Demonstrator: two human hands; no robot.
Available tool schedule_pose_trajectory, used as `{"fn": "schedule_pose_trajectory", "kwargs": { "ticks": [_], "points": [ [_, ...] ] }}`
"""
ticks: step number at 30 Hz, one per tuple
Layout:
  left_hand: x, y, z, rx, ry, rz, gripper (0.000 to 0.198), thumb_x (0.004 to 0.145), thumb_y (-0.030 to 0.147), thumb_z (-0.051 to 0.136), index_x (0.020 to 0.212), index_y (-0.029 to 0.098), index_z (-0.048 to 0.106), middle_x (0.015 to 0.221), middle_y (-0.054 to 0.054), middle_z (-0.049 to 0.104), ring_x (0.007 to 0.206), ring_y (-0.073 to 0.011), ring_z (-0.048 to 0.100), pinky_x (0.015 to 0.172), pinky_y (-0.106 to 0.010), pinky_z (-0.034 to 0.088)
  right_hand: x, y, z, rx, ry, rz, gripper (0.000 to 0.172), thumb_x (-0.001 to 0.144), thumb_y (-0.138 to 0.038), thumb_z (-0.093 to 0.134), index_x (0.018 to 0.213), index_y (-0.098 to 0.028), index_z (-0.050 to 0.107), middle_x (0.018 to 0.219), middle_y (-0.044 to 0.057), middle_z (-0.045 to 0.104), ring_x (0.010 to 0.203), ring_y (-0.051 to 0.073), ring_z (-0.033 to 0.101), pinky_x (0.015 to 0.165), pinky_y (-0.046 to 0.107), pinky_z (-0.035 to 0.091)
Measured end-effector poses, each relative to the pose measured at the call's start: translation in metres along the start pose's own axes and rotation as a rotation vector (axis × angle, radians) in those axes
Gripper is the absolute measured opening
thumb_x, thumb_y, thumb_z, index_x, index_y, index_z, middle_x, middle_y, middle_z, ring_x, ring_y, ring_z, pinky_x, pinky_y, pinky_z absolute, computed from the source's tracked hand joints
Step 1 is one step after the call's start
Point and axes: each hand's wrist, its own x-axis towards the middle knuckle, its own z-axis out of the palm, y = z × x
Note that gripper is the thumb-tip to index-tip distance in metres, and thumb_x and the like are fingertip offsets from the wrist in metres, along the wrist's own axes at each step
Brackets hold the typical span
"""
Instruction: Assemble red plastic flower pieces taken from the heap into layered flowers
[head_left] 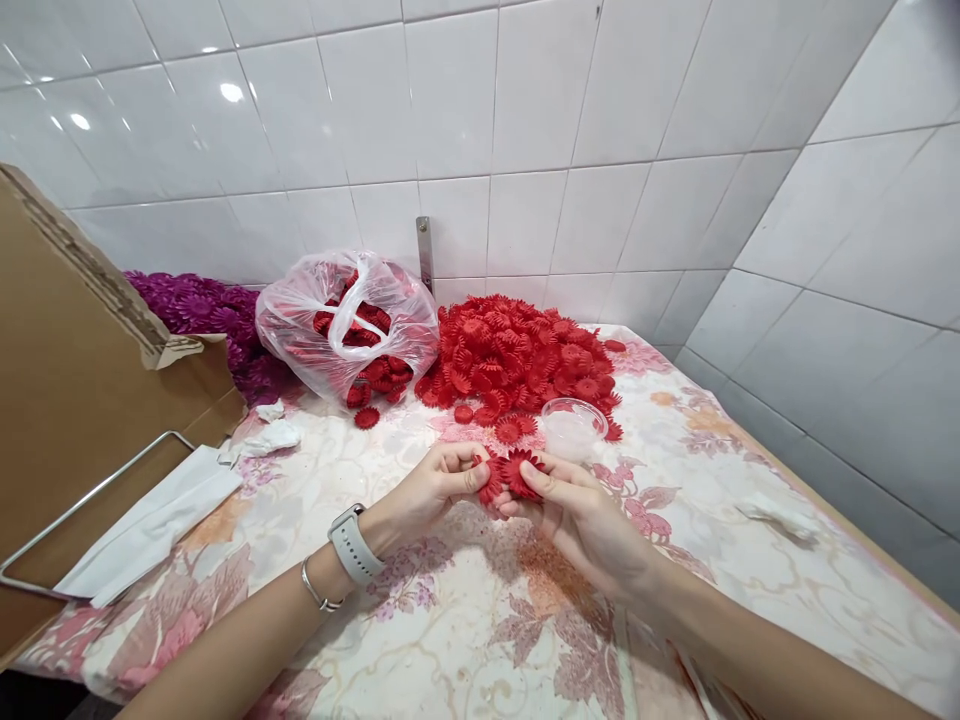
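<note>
Two red artificial flower heads meet edge to edge above the table. My left hand (454, 480) pinches the left flower head (491, 480) between thumb and fingers. The right flower head (517, 472) is gripped by my right hand (577, 505), thumb on its face. Just behind my hands stands a round clear plastic tub (574, 430). Beyond it rises a large heap of red flower heads (517, 360). Fingers partly cover both held pieces, so how they join is hidden.
A translucent plastic bag (300, 310) with red flower heads leans by the heap. Purple flowers (202, 310) lie behind a cardboard box (90, 420) at left, near white paper (165, 520). A metal bracket (424, 250) stands against the tiled wall. A floral cloth (360, 650) covers the table.
</note>
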Motion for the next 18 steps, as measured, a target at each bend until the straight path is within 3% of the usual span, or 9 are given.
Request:
{"fn": "schedule_pose_trajectory", "kwargs": {
  "ticks": [5,9,12,15,18],
  "points": [
    [-0.001,-0.007,0.003,-0.064,0.051,-0.003,0.03,0.062,0.038,0.074,0.061,0.013,0.056,0.057,0.001,0.061,0.052,-0.0095,0.056,0.057,-0.022,0.046,0.001,-0.004,0.0,0.017,0.053,0.013,0.009,0.071,-0.02,0.067,0.075,-0.012,0.066,0.074,0.004,0.066,0.069,0.012,0.064,0.073,0.023,0.052],
    [-0.002,-0.001,0.002,-0.016,0.111,0.026,0.027,0.064,0.036,0.073,0.063,0.015,0.055,0.063,0.001,0.062,0.061,-0.0102,0.059,0.065,-0.022,0.047,0.004,-0.009,-0.004,0.002,0.09,-0.033,0.014,0.07,-0.026,0.067,0.073,-0.013,0.064,0.077,0.006,0.066,0.077,0.016,0.063,0.078,0.028,0.05],
    [0.0,0.009,-0.003,0.196,0.151,0.013,0.023,0.07,0.036,0.067,0.072,0.013,0.061,0.066,-0.002,0.064,0.06,-0.013,0.06,0.06,-0.025,0.047,0.005,-0.008,-0.006,-0.16,0.071,-0.079,0.016,0.073,-0.031,0.065,0.076,-0.016,0.059,0.079,0.003,0.064,0.079,0.016,0.062,0.074,0.031,0.051],
    [0.004,0.014,-0.013,0.5,0.329,0.078,0.019,0.069,0.03,0.066,0.077,0.013,0.064,0.065,-0.002,0.063,0.056,-0.0125,0.057,0.053,-0.023,0.044,0.004,-0.007,-0.007,-0.381,0.076,-0.103,0.021,0.074,-0.036,0.063,0.075,-0.018,0.055,0.077,0.0,0.061,0.073,0.014,0.061,0.065,0.029,0.052],
    [0.007,0.011,-0.024,0.62,0.428,0.101,0.014,0.067,0.026,0.065,0.074,0.013,0.065,0.065,-0.002,0.064,0.055,-0.0118,0.054,0.051,-0.022,0.041,0.004,-0.006,-0.01,-0.469,0.138,-0.041,0.024,0.074,-0.039,0.063,0.075,-0.017,0.053,0.066,-0.002,0.06,0.062,0.013,0.062,0.059,0.026,0.052]
  ]
}}
